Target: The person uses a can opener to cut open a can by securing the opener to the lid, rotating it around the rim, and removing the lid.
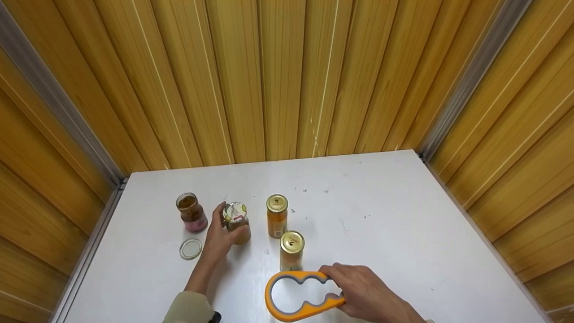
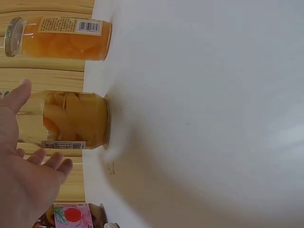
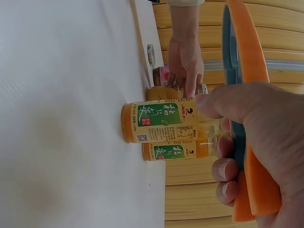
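Note:
My left hand (image 1: 223, 237) is around a glass jar of yellow fruit (image 2: 76, 118) with a patterned white lid (image 1: 235, 211). In the left wrist view its thumb and fingers are spread on either side of the jar; whether they touch the glass I cannot tell. My right hand (image 1: 365, 291) grips the handle ends of an orange and grey jar opener (image 1: 269, 299), a loop with scalloped inner edges. Just beyond the opener stands one gold-lidded jar of orange fruit (image 1: 291, 258), with a second gold-lidded jar (image 1: 277, 220) behind it.
An uncapped jar with a pink label (image 1: 195, 223) stands at the left, dark contents inside. Its neighbour on the white table (image 1: 381, 215) is a loose round lid (image 1: 191, 249), lying flat. Wood-patterned walls (image 1: 282, 80) enclose the back and sides.

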Motion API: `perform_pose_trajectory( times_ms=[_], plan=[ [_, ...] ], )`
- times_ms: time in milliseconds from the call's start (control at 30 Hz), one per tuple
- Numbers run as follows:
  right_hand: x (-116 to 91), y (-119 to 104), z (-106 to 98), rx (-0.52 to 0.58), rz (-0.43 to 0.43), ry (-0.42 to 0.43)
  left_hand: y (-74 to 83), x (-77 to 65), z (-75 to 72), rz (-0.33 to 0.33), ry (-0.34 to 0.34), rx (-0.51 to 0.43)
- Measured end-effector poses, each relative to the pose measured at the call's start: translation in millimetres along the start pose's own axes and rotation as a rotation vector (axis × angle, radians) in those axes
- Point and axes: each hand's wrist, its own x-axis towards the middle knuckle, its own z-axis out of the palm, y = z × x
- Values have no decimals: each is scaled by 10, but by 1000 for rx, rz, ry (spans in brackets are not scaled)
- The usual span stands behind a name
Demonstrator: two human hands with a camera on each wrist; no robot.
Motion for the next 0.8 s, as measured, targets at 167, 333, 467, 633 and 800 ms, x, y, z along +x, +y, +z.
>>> perform_pose_trajectory(
  times_ms=[167,333,467,633,800],
  plan=[
    [43,-19,-11,1,-13,7,2,20,26,-5,3,-23],
    [76,-24,-9,-2,-10,1,-54,-25,36,14,7,-37],
    [85,-27,-7,-34,-23,21,-76,-63,11,7,-13,-44],
    [89,-34,-7,-39,-40,32,-97,-144,-70,9,-38,-44],
    [90,-27,-33,-18,-29,15,-113,-273,-188,5,-82,-63]
  ],
)
